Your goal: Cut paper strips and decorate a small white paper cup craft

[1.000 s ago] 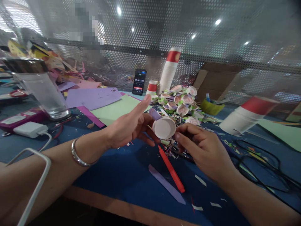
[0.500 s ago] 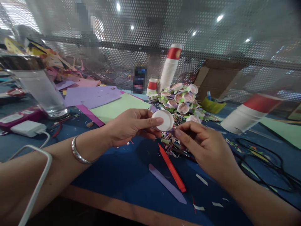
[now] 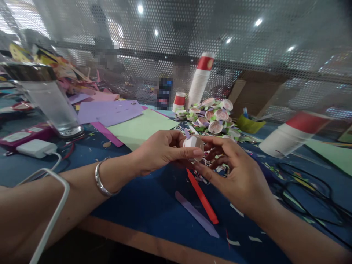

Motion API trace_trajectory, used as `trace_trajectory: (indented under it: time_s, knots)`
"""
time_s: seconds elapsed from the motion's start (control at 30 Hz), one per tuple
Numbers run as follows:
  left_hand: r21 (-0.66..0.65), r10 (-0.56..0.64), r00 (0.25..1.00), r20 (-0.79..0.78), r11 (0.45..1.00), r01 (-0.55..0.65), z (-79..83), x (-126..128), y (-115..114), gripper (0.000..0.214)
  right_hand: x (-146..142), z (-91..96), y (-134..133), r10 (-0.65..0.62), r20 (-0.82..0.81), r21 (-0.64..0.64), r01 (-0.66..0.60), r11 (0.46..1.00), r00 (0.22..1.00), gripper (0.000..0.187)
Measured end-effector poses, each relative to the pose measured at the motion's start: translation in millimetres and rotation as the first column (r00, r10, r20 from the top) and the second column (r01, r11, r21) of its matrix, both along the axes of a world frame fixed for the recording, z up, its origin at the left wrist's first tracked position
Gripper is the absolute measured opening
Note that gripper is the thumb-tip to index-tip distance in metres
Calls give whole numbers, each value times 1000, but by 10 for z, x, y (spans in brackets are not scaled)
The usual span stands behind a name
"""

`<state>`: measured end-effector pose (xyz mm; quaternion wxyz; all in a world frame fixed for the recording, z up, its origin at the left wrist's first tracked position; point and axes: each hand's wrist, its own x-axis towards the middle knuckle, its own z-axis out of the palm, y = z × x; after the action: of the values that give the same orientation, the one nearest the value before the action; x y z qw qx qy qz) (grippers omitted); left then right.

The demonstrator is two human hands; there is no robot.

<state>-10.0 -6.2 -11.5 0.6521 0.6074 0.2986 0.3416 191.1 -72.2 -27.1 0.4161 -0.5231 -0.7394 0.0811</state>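
My left hand (image 3: pixel 162 148) is closed around a small round white cup bottom (image 3: pixel 193 143), thumb and fingers pinching its rim above the blue table. My right hand (image 3: pixel 233 172) meets it from the right, fingers curled and touching the same piece; whether it holds anything else I cannot make out. A silver bangle sits on my left wrist. Just below the hands lie a red strip (image 3: pixel 202 201) and a purple paper strip (image 3: pixel 196 213).
A pile of decorated cup discs (image 3: pixel 214 119) lies behind the hands, beside a tall cup stack (image 3: pixel 200 81) and one small cup (image 3: pixel 179 101). A tipped cup stack (image 3: pixel 293 134) lies right. A glass (image 3: pixel 52 104), charger (image 3: pixel 35 147), phone (image 3: pixel 163 93), coloured paper sheets and black cables surround.
My left fingers closed from an open pose onto the white piece. Both hands drew together and my right fingers moved onto it.
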Motion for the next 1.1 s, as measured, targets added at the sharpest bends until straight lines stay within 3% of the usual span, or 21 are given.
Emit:
trace_trajectory:
  time_s: [0.17,0.37,0.53,0.7,0.87,0.97,1.1]
  knots:
    - [91,-57,998,27,994,55,-54,25,1,46,4,-10,6,28,26,19,-29,999,999,46]
    - [153,-195,979,59,971,184,52,-78,26,27,44,12,-3,72,-54,-32,-73,997,996,48]
    - [178,-168,985,47,972,157,49,-91,34,26,39,23,-11,97,-84,-98,-105,990,992,48]
    - [339,-92,996,-22,936,94,2,-75,19,32,27,51,-47,115,-122,-105,-128,986,986,45]
    - [477,1,995,-99,877,46,-25,-64,-14,25,-6,113,-74,82,-159,-91,-98,991,984,20]
    - [487,-14,991,-130,870,76,-45,-62,-18,26,-23,133,-70,87,-139,-94,-100,991,987,16]
    - [409,-100,988,-115,902,139,-69,-76,16,33,-27,147,-65,90,-133,-93,-103,990,987,20]
